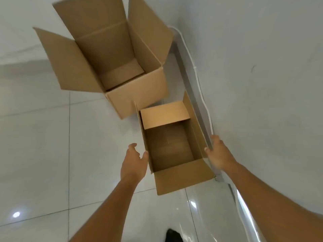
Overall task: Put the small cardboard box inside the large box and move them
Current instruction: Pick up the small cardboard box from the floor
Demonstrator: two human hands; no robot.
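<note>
The large cardboard box (136, 96) stands open on the white tiled floor at the upper middle, its flaps spread outward and its inside empty. The small cardboard box (170, 147) sits just in front of it, next to the wall, also open and empty, with one flap folded over its far end. My left hand (134, 163) is at the small box's left wall, fingers apart, thumb touching the rim. My right hand (218, 152) reaches along the box's right side, fingers spread at the right flap. Neither hand has closed on the box.
A white wall (253, 67) rises on the right, with a grey skirting (190, 81) and a white cable (199, 84) along its foot. Glossy white floor tiles (52, 137) stretch to the left. A dark shoe tip (173, 235) shows at the bottom edge.
</note>
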